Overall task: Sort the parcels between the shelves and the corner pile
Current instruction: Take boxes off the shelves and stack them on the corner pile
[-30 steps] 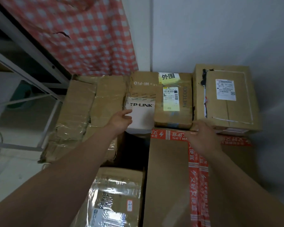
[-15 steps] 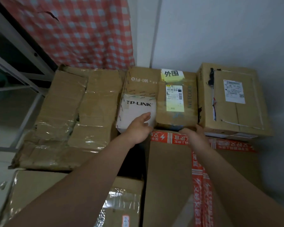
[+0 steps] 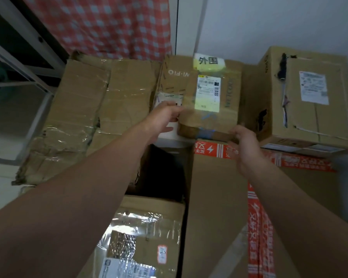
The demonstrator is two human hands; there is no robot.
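Fingers of left grip (image 3: pixel 165 117) and right grip (image 3: pixel 244 139) curl round near corners of the parcel (image 3: pixel 209 109) atop the corner pile (image 3: pixel 215 197); pick-up seems in hand, next calling for a level lift clear of neighbouring boxes (image 3: pixel 313 101).

Hidden and unreadable
Left hand (image 3: pixel 165 117) and parcel (image 3: pixel 209 119) covered most of the white box (image 3: pixel 173 138); the label (image 3: pixel 208 93) print was illegible.

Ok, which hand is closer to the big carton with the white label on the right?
Right. The right hand grips the near right corner of the yellow-labelled parcel, beside that carton; the left hand holds its left edge, farther off.
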